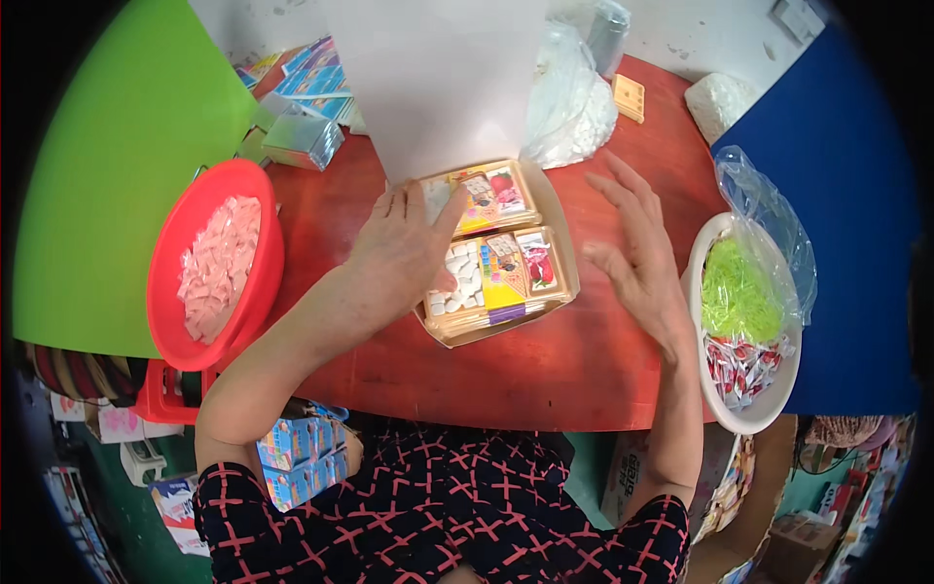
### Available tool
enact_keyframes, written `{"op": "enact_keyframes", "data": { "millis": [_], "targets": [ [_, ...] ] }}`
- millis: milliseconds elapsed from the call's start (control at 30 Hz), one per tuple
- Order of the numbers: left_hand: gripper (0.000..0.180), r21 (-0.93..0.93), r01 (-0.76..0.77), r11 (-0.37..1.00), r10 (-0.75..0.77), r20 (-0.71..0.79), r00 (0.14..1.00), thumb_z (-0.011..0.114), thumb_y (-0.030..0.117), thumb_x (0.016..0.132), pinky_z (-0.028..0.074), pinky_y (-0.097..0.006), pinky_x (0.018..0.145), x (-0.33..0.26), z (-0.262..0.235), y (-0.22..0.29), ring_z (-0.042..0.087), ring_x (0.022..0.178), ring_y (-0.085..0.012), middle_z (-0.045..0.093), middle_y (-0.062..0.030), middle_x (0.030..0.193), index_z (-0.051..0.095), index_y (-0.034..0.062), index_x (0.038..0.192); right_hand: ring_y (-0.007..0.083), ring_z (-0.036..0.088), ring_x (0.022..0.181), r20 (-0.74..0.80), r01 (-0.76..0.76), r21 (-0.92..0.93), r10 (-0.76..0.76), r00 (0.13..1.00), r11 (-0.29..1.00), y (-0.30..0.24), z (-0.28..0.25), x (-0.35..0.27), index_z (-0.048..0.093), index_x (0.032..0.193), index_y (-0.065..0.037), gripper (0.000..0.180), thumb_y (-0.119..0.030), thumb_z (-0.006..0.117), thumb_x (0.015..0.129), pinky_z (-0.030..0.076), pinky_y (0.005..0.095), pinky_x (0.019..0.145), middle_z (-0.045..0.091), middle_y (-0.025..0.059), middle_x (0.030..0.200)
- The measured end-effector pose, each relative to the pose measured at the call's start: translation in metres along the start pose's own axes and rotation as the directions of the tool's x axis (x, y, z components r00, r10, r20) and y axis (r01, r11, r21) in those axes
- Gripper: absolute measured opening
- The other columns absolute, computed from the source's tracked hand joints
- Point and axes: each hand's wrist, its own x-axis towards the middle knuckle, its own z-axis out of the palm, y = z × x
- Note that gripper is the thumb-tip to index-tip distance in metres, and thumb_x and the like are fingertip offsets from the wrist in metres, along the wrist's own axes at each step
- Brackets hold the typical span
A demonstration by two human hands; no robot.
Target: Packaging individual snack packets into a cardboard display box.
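Note:
In the middle of the red table stands an open cardboard box (569,243), its tall white flap (438,88) raised at the back. Two tray packs lie in it: a far pack (506,198) and a near pack (506,273), with white pieces, a yellow sleeve and a strawberry picture on each. Over the box's left side lies my left hand (404,243), fingers spread across the packs, thumb near the white pieces. It partly hides the far pack. My right hand (637,243) is raised just right of the box, fingers apart, holding nothing.
A red basin (165,282) of pink wrapped pieces stands left. At right, a white basin (696,321) holds green shreds and small red-and-white sachets. Behind are a clear bag of white pieces (574,107), an orange tray (629,98), plastic-wrapped stacks (302,136) and blue packaging (316,78).

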Motion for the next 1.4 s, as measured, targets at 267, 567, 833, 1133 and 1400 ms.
{"op": "enact_keyframes", "data": {
  "millis": [267, 567, 833, 1133, 1400],
  "targets": [
    [0.075, 0.121, 0.007, 0.993, -0.006, -0.009, 1.000, 0.049, 0.049, 0.087, 0.021, -0.057, 0.105, -0.007, 0.010, 0.002, 0.017, 0.130, -0.0541, 0.015, -0.0316, 0.144, 0.026, -0.0012, 0.138, 0.0383, 0.029, 0.129, 0.089, -0.136, 0.000, 0.136, 0.987, 0.991, 0.003, 0.023, -0.053, 0.039, 0.134, -0.006, 0.077, -0.051, 0.061, 0.076, 0.029, 0.0452, 0.104, 0.027, 0.0215, 0.143],
    [0.084, 0.069, 0.008, 0.998, -0.006, -0.030, 1.000, 0.039, 0.057, 0.088, 0.011, -0.061, 0.106, 0.001, 0.017, 0.009, 0.010, 0.128, -0.0588, 0.012, -0.0385, 0.140, 0.023, -0.0098, 0.136, 0.0339, 0.047, 0.116, 0.154, 0.230, -0.564, -0.173, 0.973, 0.793, -0.029, 0.060, -0.050, 0.053, 0.120, 0.001, 0.054, -0.025, 0.062, 0.074, 0.033, 0.0503, 0.103, 0.052, 0.0192, 0.122],
    [0.088, 0.177, -0.020, 0.984, -0.004, 0.135, 0.991, 0.044, 0.055, 0.087, 0.010, -0.062, 0.105, 0.005, 0.016, 0.017, 0.009, 0.128, -0.0599, 0.009, -0.0419, 0.138, 0.016, -0.0133, 0.136, 0.0352, 0.047, 0.117, 0.028, 0.069, -0.627, -0.066, 0.997, 0.776, -0.042, 0.094, -0.056, 0.049, 0.119, 0.011, 0.049, -0.011, 0.049, 0.075, 0.030, 0.0490, 0.105, 0.050, 0.0254, 0.122],
    [0.087, 0.078, 0.066, 0.995, -0.091, 0.382, 0.920, 0.043, 0.046, 0.091, 0.005, -0.051, 0.111, 0.006, -0.005, 0.025, -0.005, 0.134, -0.0508, -0.004, -0.0370, 0.143, -0.004, -0.0096, 0.140, 0.0389, 0.033, 0.128, -0.303, -0.141, -0.017, 0.130, 0.944, 0.990, -0.028, 0.118, -0.117, 0.041, 0.128, 0.005, 0.063, -0.019, 0.064, 0.075, 0.027, 0.0488, 0.105, 0.036, 0.0259, 0.136],
    [0.089, 0.066, 0.054, 0.996, -0.075, 0.378, 0.923, 0.040, 0.050, 0.090, 0.005, -0.049, 0.111, 0.009, -0.003, 0.022, -0.006, 0.136, -0.0466, -0.007, -0.0322, 0.146, -0.006, -0.0057, 0.141, 0.0398, 0.032, 0.129, -0.170, -0.286, 0.301, 0.346, 0.923, 0.910, 0.009, 0.132, -0.126, 0.016, 0.139, 0.007, 0.096, -0.007, 0.074, 0.064, 0.028, 0.0506, 0.105, 0.027, 0.0254, 0.141]
  ]
}}
